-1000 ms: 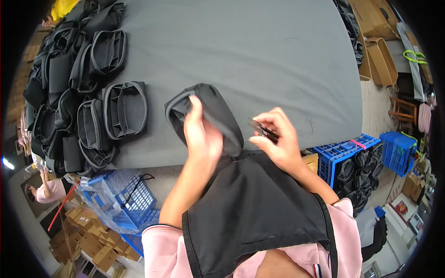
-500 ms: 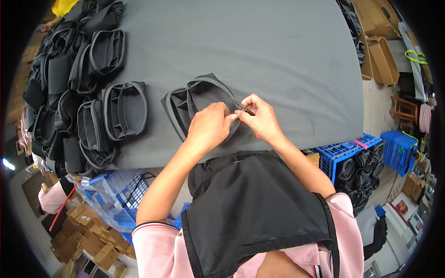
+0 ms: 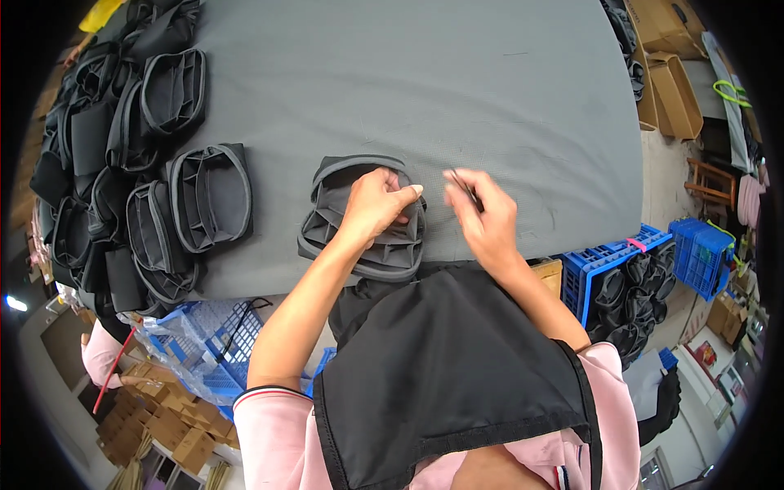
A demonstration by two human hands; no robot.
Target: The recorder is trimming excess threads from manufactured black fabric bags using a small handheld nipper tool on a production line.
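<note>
A black zip-edged pouch (image 3: 390,268) with inner dividers lies open on the grey table in front of me. My left hand (image 3: 374,206) reaches into its opening, the fingers curled inside and the thumb at the right rim. What the fingertips pinch is partly hidden. Just right of the pouch, and apart from it, my right hand (image 3: 490,214) is raised with its fingers closed around a small dark tool (image 3: 464,187). Its thin tips look like thread snips, but they are blurred.
Many similar black pouches (image 3: 214,200) are piled along the table's left side. The grey-covered table (image 3: 506,106) ends close to my apron. Blue crates (image 3: 576,286) stand below its right edge, one holding more pouches. Cardboard boxes (image 3: 676,98) stand beyond; another person (image 3: 102,355) is at far left.
The pouch has turned and settled flatter toward me. My left hand has moved into its opening. My right hand has drawn away from the rim to the right, with the dark tool.
</note>
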